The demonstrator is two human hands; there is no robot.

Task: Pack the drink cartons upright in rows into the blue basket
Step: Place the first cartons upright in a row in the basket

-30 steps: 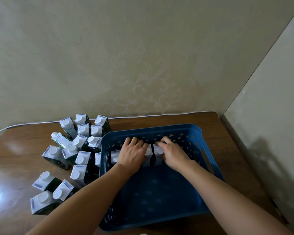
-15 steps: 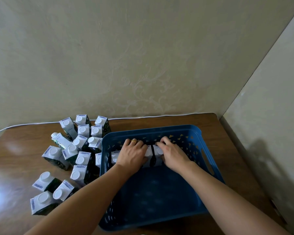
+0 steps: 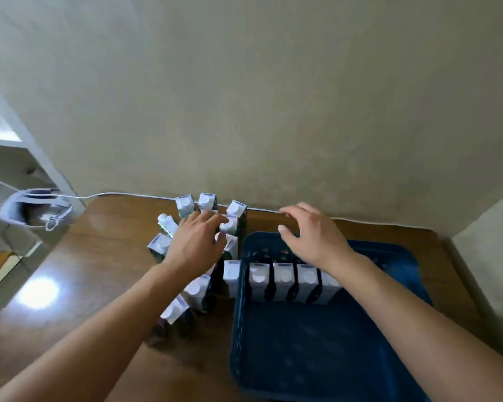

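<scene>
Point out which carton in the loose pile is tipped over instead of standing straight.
The carton at the pile's far-left edge, just left of the left hand: it leans sideways, cap pointing up-left, while its neighbours stand upright.

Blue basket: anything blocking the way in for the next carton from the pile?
Nothing visible. The blue basket holds one row of cartons; the floor in front is bare. The right hand hovers over its far rim.
</scene>
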